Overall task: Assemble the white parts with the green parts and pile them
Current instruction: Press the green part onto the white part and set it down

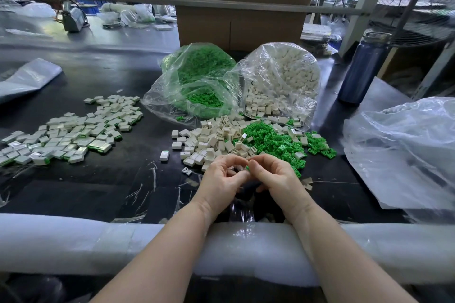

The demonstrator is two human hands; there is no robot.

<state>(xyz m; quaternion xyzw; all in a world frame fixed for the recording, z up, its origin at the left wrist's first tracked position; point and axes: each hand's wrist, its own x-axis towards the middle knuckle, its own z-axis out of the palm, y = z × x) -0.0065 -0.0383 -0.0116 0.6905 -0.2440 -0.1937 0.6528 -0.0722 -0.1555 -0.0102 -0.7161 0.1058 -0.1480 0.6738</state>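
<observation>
My left hand (222, 179) and my right hand (273, 176) meet fingertip to fingertip low over the black table, just in front of the loose parts. Their fingers are curled round a small part; a bit of white shows by the left fingers and a sliver of green by the right thumb, the rest is hidden. Behind them lie a heap of loose white parts (209, 141) and a heap of loose green parts (273, 141). A wide pile of assembled white-and-green pieces (73, 131) spreads at the left.
Two clear bags stand behind the heaps, one of green parts (199, 76), one of white parts (283, 76). A cardboard box (241, 24) sits behind them, a dark blue bottle (362, 69) at the right, crumpled plastic sheeting (403, 152) far right, a white padded edge (73, 238) in front.
</observation>
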